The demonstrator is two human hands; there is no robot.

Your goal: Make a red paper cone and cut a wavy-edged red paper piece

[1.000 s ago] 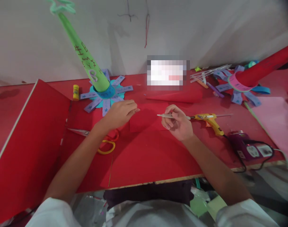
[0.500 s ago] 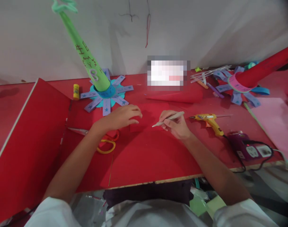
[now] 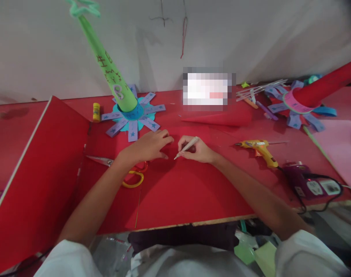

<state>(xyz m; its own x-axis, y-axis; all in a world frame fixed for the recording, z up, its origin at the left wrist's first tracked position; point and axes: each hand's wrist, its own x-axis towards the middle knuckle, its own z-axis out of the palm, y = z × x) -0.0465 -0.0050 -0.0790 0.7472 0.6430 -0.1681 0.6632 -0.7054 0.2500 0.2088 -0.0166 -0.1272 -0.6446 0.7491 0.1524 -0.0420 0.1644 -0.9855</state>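
Note:
My right hand (image 3: pixel 197 149) is closed round a pale pen (image 3: pixel 190 144), its tip pointing down and left at the red sheet (image 3: pixel 189 135) on the table. Just left of it, my left hand (image 3: pixel 154 145) rests on the red surface with fingers apart and nothing held. Scissors with red and yellow handles (image 3: pixel 134 179) lie partly under my left forearm. Behind my left hand stands a green paper cone (image 3: pixel 117 86) on a blue base (image 3: pixel 133 111) with purple star-marked strips. A rolled red paper (image 3: pixel 218 118) lies behind both hands.
A yellow glue gun (image 3: pixel 258 148) and a purple power socket (image 3: pixel 300 182) are at the right. A glue stick (image 3: pixel 96 112) stands at the left beside an upright red board (image 3: pixel 45 169). A red cone (image 3: pixel 328 86) leans at the far right, near pink paper (image 3: pixel 339 144).
My right hand has moved left with the pen, closer to my left hand. My left hand has turned slightly, fingers lower. The whole view has shifted a little.

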